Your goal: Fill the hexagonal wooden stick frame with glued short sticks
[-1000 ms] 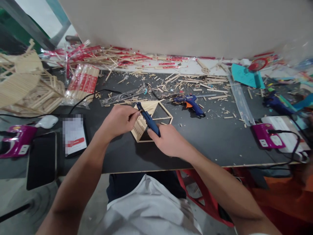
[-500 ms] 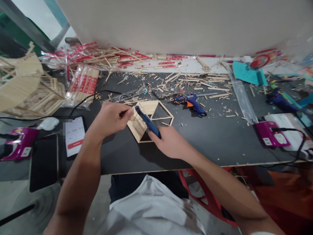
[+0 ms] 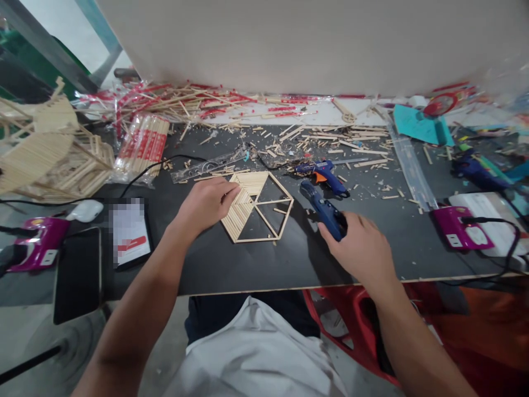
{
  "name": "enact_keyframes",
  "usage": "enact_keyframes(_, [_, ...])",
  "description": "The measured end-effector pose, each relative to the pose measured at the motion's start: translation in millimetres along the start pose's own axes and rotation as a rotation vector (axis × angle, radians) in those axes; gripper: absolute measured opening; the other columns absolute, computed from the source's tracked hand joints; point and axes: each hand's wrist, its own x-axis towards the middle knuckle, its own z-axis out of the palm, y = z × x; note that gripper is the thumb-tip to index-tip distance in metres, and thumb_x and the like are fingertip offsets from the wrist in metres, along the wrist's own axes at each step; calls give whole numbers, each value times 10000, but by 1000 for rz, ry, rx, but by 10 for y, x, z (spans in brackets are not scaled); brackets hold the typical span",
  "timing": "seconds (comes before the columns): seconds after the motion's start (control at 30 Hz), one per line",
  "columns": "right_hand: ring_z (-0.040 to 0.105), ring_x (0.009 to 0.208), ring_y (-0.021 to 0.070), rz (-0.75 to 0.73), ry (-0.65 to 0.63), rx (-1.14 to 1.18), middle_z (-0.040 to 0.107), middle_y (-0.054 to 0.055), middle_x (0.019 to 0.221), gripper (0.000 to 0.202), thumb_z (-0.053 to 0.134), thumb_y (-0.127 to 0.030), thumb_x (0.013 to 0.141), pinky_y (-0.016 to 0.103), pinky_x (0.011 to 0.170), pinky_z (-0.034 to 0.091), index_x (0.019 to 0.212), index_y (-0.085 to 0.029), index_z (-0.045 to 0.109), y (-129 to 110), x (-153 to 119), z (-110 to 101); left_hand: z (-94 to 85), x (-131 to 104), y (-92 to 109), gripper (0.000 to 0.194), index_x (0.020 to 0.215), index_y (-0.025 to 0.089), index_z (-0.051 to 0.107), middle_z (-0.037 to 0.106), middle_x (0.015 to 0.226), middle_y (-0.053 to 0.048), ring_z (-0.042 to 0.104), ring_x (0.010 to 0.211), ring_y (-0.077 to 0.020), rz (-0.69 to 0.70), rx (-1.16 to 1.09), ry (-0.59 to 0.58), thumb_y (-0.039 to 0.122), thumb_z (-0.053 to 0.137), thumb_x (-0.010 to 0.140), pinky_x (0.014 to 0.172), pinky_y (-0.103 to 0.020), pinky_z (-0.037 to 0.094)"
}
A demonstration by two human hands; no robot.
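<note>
A hexagonal frame [image 3: 285,223] of thin wooden sticks lies flat on the dark table. Its left part is filled with rows of sticks [image 3: 239,220]; the right part shows open triangles between the spokes. My left hand [image 3: 209,204] is over the frame's left edge, thumb and fingers pinched together at the stick rows. Whatever is in the pinch is too small to make out. To the right of the frame, my right hand [image 3: 366,248] is closed around a dark blue hand-held cutter [image 3: 324,209], its head pointing up and left.
A blue glue gun [image 3: 328,176] lies behind the cutter among stick scraps [image 3: 297,146]. At left are bagged sticks [image 3: 142,143], a stick-built model [image 3: 45,149] and two phones [image 3: 130,231] [image 3: 78,275]. Purple power sockets [image 3: 463,226] sit at right.
My right hand has carried the cutter from over the frame to the right side. My left hand has moved slightly right and down onto the frame's filled part.
</note>
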Motion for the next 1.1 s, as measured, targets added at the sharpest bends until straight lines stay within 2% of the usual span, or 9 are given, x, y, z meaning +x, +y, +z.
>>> enact_keyframes(0.1, [622,1109,401,-68,165,-50,694,237,1129,616,567,-576,955,461,936,479,1288,-60,624,283,-4,220,46,-12,-33,314,1070,139,803,774,905,-89,705,817,-204,15,-25,47,284,527,1042,740,-295,499])
enact_keyframes(0.23, [605,1168,417,-150,299,15,671,255,1240,703,527,-624,960,542,1035,465,1362,-52,601,590,1,462,110,-20,-63,291,1070,148,816,789,938,-87,726,837,-194,39,-52,106,322,584,1039,765,-283,531])
enact_keyframes(0.37, [572,1282,445,-187,341,68,625,273,1361,673,572,-555,968,606,1091,436,1417,-54,572,651,-6,477,165,-15,-25,272,1049,166,818,785,926,-68,733,839,-177,70,-63,135,332,603,1040,763,-265,538])
enact_keyframes(0.47, [623,1236,400,-287,420,192,683,231,1290,443,618,-445,980,579,1089,459,1265,-112,684,429,9,301,201,-13,25,269,1065,167,813,787,952,-67,742,856,-177,85,-65,123,333,602,1044,761,-264,541])
enact_keyframes(0.57, [714,1049,262,-445,478,471,765,119,1094,187,634,-302,992,409,982,542,1105,-196,739,-21,115,69,238,-15,58,297,1097,173,807,788,996,-75,749,891,-182,93,-66,93,343,566,1062,777,-267,546])
enact_keyframes(0.67, [724,915,197,-647,304,682,778,62,1026,133,634,-246,997,324,854,552,1061,-209,744,-529,354,-60,271,-17,61,344,1127,171,796,785,1024,-87,747,930,-192,79,-58,64,363,514,1083,800,-269,547])
enact_keyframes(0.77, [704,857,179,-745,155,792,778,60,994,105,666,-222,976,300,795,527,1025,-178,748,-880,633,-29,291,-19,49,365,1159,161,782,776,1050,-99,740,943,-201,70,-42,38,359,483,1091,791,-272,540])
enact_keyframes(0.9, [665,790,162,-706,82,902,758,29,871,79,684,-193,948,285,755,487,888,-182,735,-1023,813,111,299,-25,59,375,1132,170,777,764,1037,-88,728,896,-189,61,-2,9,361,457,1099,738,-264,518])
enact_keyframes(1.1, [617,724,151,-624,9,992,728,14,821,40,688,-189,930,282,700,455,900,-179,712,-1009,814,239,315,-32,95,349,1113,191,775,762,1050,-69,722,889,-174,57,-8,-22,337,458,1101,741,-259,497])
